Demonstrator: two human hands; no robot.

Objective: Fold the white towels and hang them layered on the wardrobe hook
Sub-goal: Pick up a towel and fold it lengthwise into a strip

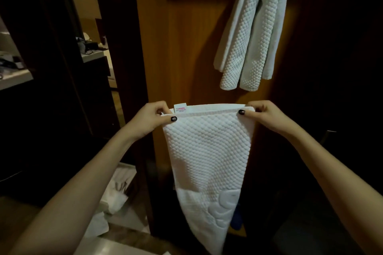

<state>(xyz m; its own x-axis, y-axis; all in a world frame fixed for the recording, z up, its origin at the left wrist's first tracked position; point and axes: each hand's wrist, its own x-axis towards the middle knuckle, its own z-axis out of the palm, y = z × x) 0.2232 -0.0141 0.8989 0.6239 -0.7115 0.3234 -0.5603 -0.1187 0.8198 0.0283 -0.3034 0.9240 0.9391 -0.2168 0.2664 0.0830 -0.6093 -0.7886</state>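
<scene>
You hold one white towel (pixel 207 151) up in front of you, folded double along its top edge. Two layers show there, the rear one standing slightly higher. The towel hangs down from your hands and narrows toward its lower end. Its near face is waffle-textured, with a smoother embossed band near the bottom. One small label (pixel 180 108) with pink lettering sticks up from the top edge, just beside your left hand.

Your left hand (pixel 151 118) pinches the top left corner, thumb pressed on the near face and the other fingers curled behind the cloth. Your right hand (pixel 267 115) pinches the top right corner the same way. Both hands are level, with the edge stretched between them.

A second towel (pixel 248 33) of the same weave hangs above and slightly right of the first, against the wardrobe panel (pixel 186 47). It is draped over at its top, its halves hanging side by side. What it hangs from is hidden under the cloth. The two towels are apart, with wood showing between them.

Low on your left, white cloth (pixel 116 192) lies crumpled on the floor, and you cannot tell whether it is more towels. One blue object (pixel 236 221) shows beside the held towel's lower end. Farther left, one counter (pixel 93 56) holds dim clutter.
</scene>
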